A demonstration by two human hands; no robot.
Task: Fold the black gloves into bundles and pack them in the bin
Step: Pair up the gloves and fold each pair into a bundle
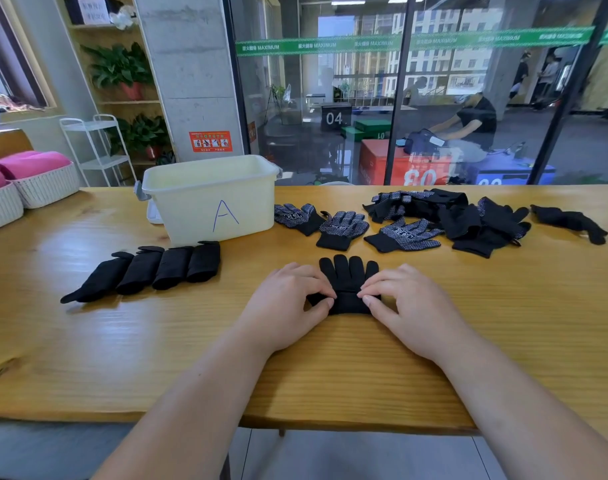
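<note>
Left hand (288, 301) and right hand (411, 306) each pinch the folded cuff of a black glove (349, 277) lying on the desk (122, 344) between them. Left of the left hand lie four folded bundles (150, 271); beyond them stands the bin (209, 199); loose gloves (434, 220) lie beyond the right hand.

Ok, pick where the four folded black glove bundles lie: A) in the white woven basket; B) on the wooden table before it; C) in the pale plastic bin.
B: the folded black glove bundles lie in a row on the wooden table, outside the pale plastic bin.
</note>
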